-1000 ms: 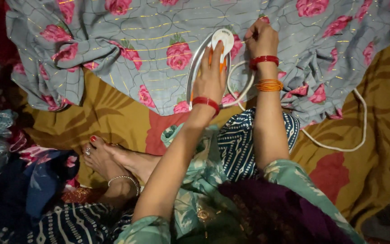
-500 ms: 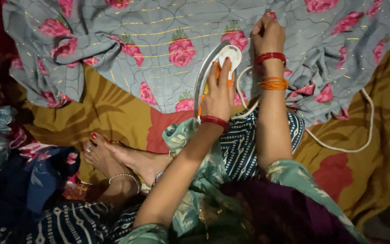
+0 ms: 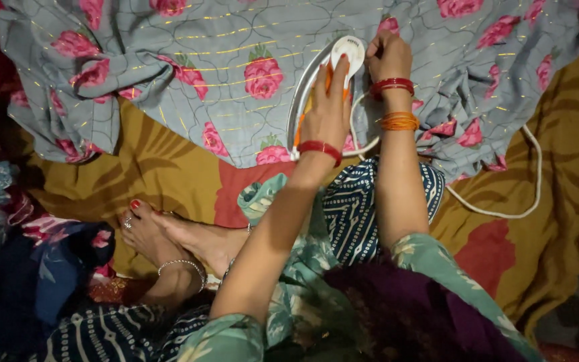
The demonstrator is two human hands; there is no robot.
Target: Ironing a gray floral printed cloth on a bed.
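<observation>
Pressing: a white electric iron with an orange handle rests sole-down on a grey quilted cloth printed with pink roses, which serves as the landmark here.
Iron's place: on the cloth's near half, a little inside its lower edge, close to where the cloth gives way to the mustard and red sheet beneath it.
Left hand: closed over the iron's handle from above, fingers laid forward along it; a red bangle sits at the wrist.
Right hand: fingers curled and pinching a fold of the cloth just beside the iron's tip, so it grips fabric only; red and orange bangles circle the wrist.
Long axis: runs away from the person, leaning slightly to the right across the cloth.
Pointing: the narrow tip aims at the cloth's far side; the broad heel faces the person.
Cord: a white cable leaves the heel, loops off the cloth's lower right edge and lies on the sheet.
Handling, as a judgement: the iron looks rigid, fairly heavy and hot underneath, so the handle is the only safe hold; the cloth looks soft, limp, prone to bunching.
</observation>
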